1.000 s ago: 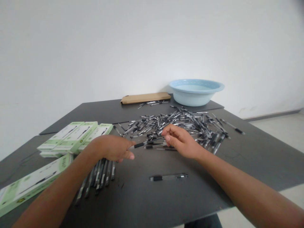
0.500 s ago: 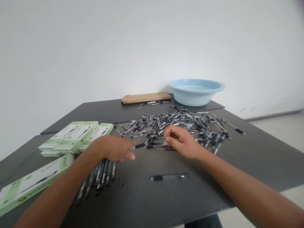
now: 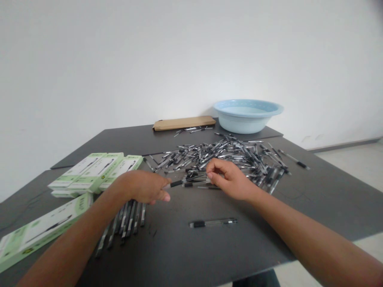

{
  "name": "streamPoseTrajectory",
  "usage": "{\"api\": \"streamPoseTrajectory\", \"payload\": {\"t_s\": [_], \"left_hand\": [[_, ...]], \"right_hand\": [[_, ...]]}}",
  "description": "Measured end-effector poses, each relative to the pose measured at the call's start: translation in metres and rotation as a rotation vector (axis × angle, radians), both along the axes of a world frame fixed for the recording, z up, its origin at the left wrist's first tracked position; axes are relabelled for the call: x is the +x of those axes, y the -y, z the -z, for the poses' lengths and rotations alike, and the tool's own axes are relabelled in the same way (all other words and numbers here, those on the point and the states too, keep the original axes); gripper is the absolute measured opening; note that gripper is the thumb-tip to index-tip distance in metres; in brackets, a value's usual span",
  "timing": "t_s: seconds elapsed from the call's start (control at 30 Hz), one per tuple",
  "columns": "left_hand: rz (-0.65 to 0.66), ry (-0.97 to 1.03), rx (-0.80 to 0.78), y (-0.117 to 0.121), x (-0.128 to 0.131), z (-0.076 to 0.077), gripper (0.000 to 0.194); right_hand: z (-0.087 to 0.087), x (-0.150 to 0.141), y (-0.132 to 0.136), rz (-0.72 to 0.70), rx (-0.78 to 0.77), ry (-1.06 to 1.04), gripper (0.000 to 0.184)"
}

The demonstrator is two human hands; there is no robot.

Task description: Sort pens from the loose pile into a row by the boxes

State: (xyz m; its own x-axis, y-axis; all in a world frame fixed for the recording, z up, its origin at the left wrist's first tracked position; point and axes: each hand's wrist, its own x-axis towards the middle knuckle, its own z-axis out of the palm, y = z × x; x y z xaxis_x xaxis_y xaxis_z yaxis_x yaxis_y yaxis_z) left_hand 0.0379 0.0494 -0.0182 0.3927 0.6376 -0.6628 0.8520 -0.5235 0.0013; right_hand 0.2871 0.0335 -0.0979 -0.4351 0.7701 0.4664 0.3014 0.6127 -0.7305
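My left hand (image 3: 149,186) pinches a clear ballpoint pen (image 3: 176,183) near its black rubber grip, over the table's middle. The pen slants up to the right, where the closed fingertips of my right hand (image 3: 229,178) hold its other end. The exact pinch there is partly hidden. Just behind my right hand spreads a large pile of similar pens (image 3: 191,153). A lone pen (image 3: 213,223) lies crosswise in front of both hands. Below my left wrist, several pens (image 3: 130,221) lie side by side, partly covered by the forearm.
White-and-green pen boxes (image 3: 89,169) are stacked at left, and another box (image 3: 44,229) lies nearer, partly behind my left forearm. At the back stand a light blue basin (image 3: 247,121) and a flat brown cardboard piece (image 3: 184,122). The dark table (image 3: 254,247) ends near my right forearm.
My right hand has shifted very slightly downward with its end of the pen. My left hand and everything on the table look the same.
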Motion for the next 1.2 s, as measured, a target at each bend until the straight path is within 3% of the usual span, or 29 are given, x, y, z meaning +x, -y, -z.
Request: {"api": "streamPoseTrajectory", "payload": {"t_s": [0.2,0.53,1.2], "left_hand": [[0.002,0.006,0.011,-0.0013,-0.0016,0.0025,0.058],[-0.005,-0.037,0.012,0.0035,0.0057,-0.0039,0.05],[-0.013,-0.048,0.013,-0.0008,0.0021,0.0026,0.049]], "right_hand": [[0.0015,0.0008,-0.0008,-0.003,0.001,0.008,0.011],[0.0008,0.0004,-0.0003,-0.007,0.005,0.02,0.013],[-0.0003,0.0009,-0.0005,-0.005,0.024,0.051,0.019]]}}
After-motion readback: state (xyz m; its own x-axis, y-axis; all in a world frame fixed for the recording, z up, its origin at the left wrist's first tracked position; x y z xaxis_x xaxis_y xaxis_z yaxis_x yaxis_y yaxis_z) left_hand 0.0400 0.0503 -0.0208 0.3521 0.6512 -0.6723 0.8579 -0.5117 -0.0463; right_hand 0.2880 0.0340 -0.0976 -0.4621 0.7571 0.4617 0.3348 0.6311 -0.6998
